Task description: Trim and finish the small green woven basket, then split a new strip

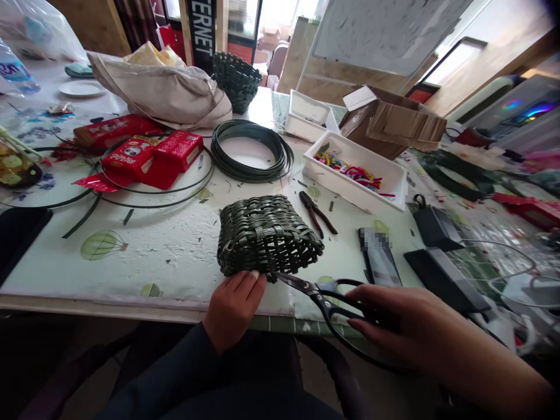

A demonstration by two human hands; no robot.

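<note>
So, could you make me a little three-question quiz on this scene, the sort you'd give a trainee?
1. Which hand holds the scissors?
2. True or false: the pliers lie on the table, outside the nearer white tray.
3. How many dark woven baskets can you count?

Key:
1. The right hand.
2. True.
3. Two: one at the fingers of the left hand, the other farther back.

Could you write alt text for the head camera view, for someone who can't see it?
A person's left-hand grip holds a dark woven basket by its near edge while the right-hand grip holds black scissors, tips at that edge. Pliers and a coil of dark strip lie beyond.
</note>
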